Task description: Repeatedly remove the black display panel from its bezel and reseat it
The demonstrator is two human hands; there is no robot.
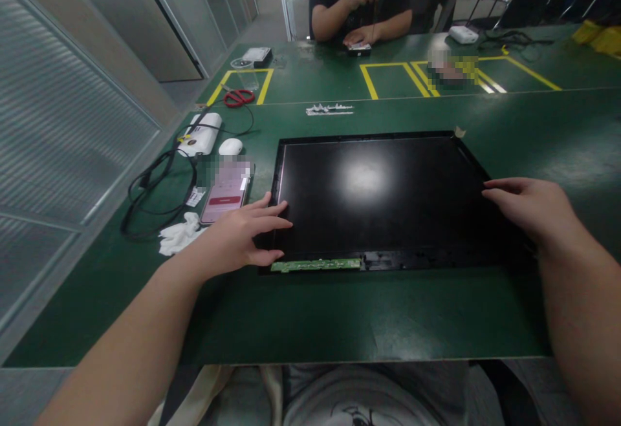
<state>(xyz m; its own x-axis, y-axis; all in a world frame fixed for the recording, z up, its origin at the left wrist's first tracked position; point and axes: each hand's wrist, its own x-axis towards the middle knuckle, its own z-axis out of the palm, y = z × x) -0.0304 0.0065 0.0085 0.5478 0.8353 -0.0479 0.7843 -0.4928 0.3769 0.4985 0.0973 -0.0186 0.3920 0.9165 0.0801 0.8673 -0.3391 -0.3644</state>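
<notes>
A black flat screen panel [369, 213] in a thin dark frame lies on the green table in front of me. My left hand [247, 235] rests at the panel's left edge, its fingers spread and the fingertips over the border. At the opposite edge is my right hand [533, 209], thumb and index finger drawn together on the frame; its other fingers are partly hidden. Along the front left border of the panel sits a narrow green circuit board [315, 264], just beside my left thumb. A small piece of tape [459, 132] sticks out at the far right corner.
Left of the panel are a phone [227, 190], crumpled white tissue [179, 235], a white mouse-like case [230, 147], a white box [201, 134], a cable [145, 196] and red-handled scissors [239, 97]. White strips [330, 110] lie behind it. Across the table, a person [361, 6] handles a small device.
</notes>
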